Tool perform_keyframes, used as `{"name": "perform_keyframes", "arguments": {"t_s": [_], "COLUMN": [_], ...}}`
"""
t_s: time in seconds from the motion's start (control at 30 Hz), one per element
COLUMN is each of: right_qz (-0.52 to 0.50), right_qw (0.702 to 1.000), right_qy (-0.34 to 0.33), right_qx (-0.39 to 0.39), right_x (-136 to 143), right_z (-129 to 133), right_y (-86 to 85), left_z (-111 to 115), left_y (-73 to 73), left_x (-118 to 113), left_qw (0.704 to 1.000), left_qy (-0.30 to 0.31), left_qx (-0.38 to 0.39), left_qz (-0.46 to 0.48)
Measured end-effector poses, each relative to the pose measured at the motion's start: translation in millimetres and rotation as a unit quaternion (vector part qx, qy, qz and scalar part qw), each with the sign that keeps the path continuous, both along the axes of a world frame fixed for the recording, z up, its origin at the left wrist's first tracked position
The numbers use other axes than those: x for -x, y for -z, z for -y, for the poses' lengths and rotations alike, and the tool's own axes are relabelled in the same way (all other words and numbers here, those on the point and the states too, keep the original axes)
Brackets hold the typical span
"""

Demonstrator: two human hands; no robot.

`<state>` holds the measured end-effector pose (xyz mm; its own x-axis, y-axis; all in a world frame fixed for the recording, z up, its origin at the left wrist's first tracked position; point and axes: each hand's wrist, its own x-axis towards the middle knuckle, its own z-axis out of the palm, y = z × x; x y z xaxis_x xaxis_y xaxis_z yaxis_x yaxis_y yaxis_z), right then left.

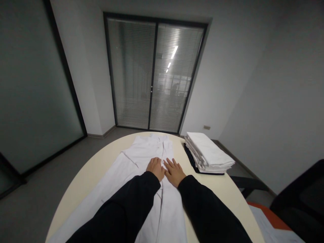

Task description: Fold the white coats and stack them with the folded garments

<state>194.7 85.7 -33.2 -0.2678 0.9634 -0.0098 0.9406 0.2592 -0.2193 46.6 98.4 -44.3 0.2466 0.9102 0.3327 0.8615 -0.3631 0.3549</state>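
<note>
white garment (143, 148) runs lengthwise from the table's (93, 170) far edge, under right hand (175, 173), unclenched, and left hand (156, 168), grip unclear.

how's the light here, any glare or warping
Head view: dim overall, corners darker; head view: bright streaks on the glass door, its sides slanting, probably from lens and tilt; head view: white garment pale, black sleeves low on detail.
</note>
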Motion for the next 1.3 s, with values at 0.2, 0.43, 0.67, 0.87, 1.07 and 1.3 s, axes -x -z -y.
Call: {"name": "perform_keyframes", "arguments": {"t_s": [0.2,0.43,0.67,0.87,1.07,1.3], "right_qz": [0.001,-0.009,-0.013,-0.068,-0.050,-0.007], "right_qw": [1.000,0.999,0.999,0.997,0.995,0.995], "right_qy": [0.014,0.009,0.000,0.004,-0.075,-0.098], "right_qx": [-0.024,-0.038,-0.033,-0.041,-0.036,-0.021], "right_x": [2,-3,-5,-11,-26,-20], "right_z": [10,15,14,22,52,68], "right_y": [3.9,2.8,0.6,-4.6,-0.2,-3.1], "left_z": [11,48,111,116,111,115], "left_y": [-10.7,-7.9,-13.3,-18.6,-17.5,-23.3], "left_x": [4,16,20,29,33,32], "left_qw": [0.999,0.990,0.982,0.963,0.942,0.918], "left_qy": [0.042,0.067,0.160,0.261,0.319,0.383], "left_qx": [0.020,0.088,0.031,-0.023,-0.052,-0.048], "left_qz": [-0.024,-0.083,-0.099,-0.061,-0.096,-0.088]}}
